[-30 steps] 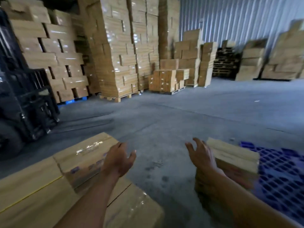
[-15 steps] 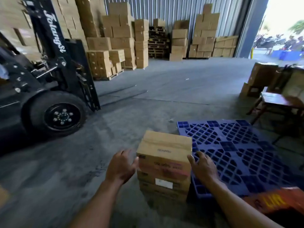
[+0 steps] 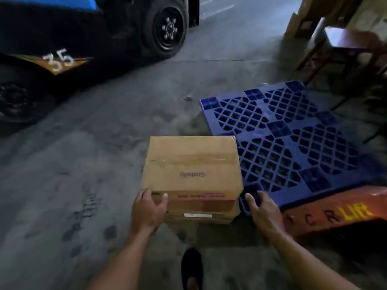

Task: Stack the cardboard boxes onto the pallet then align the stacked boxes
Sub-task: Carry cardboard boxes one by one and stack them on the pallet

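Nearest the camera there's a dark shoe (image 3: pixel 191 266) planted on the concrete floor (image 3: pixel 73 185), just short of the boxes. The left hand (image 3: pixel 148 212) is wrapped round the near left corner of the top box (image 3: pixel 191 166), thumb on the front face and fingers round the side. The right hand (image 3: pixel 262 208) is spread loose by the near right corner, above the edge of the pallet (image 3: pixel 293 132), and I honestly can't tell if it touches cardboard. The top box sits on a lower box (image 3: pixel 201 216), both on the floor, tight against the pallet's near left corner, and nothing is on the pallet. My worry: if the lift starts with only the left corner gripped, the box will probably tip right and slide off, or catch the pallet edge. The orange lift (image 3: pixel 335 212) crowds the right side, so a swing that way could clip it. Further out the forklift (image 3: pixel 52 49) is parked on the left and a wooden table (image 3: pixel 345 40) behind the pallet, so stepping room looks tight
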Motion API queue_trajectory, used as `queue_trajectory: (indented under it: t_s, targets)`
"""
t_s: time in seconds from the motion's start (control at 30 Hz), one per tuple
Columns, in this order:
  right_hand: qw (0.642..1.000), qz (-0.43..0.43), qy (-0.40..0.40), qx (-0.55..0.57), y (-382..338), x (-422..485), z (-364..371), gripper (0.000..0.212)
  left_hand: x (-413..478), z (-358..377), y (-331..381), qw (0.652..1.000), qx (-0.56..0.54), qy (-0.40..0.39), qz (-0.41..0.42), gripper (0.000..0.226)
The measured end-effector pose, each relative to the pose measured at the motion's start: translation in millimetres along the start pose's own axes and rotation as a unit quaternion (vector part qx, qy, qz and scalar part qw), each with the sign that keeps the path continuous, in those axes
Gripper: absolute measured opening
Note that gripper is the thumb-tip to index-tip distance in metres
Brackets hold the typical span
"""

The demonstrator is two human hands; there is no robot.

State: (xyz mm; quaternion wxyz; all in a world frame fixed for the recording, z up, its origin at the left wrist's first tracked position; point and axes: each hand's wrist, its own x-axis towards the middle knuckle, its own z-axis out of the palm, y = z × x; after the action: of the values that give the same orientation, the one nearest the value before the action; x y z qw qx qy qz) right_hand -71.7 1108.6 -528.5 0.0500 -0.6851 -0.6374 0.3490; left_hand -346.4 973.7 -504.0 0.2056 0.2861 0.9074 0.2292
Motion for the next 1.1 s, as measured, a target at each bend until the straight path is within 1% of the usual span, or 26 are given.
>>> queue_trajectory:
  t_s: [0.07,0.17,0.23,0.3,0.4,0.53,0.57,0.63,0.67,0.73,0.8,0.87,0.93,1.0,1.1]
  targets:
    - [1.000,0.027,0.002,-0.013,-6,42,23,0.068,45,22,-10,0.999,0.013,-0.012,-0.032,0.053]
    - [0.998,0.066,0.000,-0.013,-8,101,56,0.068,112,55,-35,0.998,0.018,-0.024,-0.049,0.052]
    - [0.996,0.085,0.000,-0.014,-5,134,75,0.069,150,76,-51,0.998,0.024,-0.036,-0.055,0.057]
    - [0.995,0.103,-0.002,0.008,2,157,90,0.075,176,90,-62,0.996,0.007,-0.034,-0.076,0.063]
    - [0.991,0.126,-0.006,0.035,9,180,108,0.094,204,106,-75,0.995,-0.005,-0.010,-0.099,0.088]
    - [0.985,0.157,-0.010,0.068,16,195,121,0.120,221,115,-100,0.987,-0.037,-0.031,-0.153,0.116]
    - [0.983,0.169,-0.016,0.075,18,197,123,0.124,222,116,-106,0.983,-0.056,-0.045,-0.167,0.123]
    - [0.978,0.181,-0.039,0.092,20,197,125,0.121,226,117,-114,0.974,-0.107,-0.078,-0.185,0.130]
    - [0.976,0.182,-0.053,0.103,21,196,126,0.116,228,117,-117,0.968,-0.134,-0.093,-0.190,0.126]
    - [0.974,0.174,-0.067,0.127,21,193,125,0.113,232,115,-119,0.956,-0.189,-0.118,-0.189,0.109]
    - [0.973,0.160,-0.074,0.148,17,190,119,0.112,234,108,-119,0.944,-0.236,-0.130,-0.194,0.094]
    - [0.971,0.150,-0.067,0.173,3,188,109,0.110,234,95,-115,0.936,-0.259,-0.139,-0.194,0.077]
    - [0.969,0.133,-0.057,0.198,-16,185,93,0.098,228,78,-107,0.929,-0.281,-0.138,-0.199,0.059]
    - [0.963,0.120,-0.047,0.235,-33,180,76,0.086,215,57,-96,0.918,-0.315,-0.133,-0.201,0.053]
    - [0.959,0.096,-0.058,0.259,-56,164,50,0.080,186,21,-85,0.918,-0.332,-0.114,-0.185,0.051]
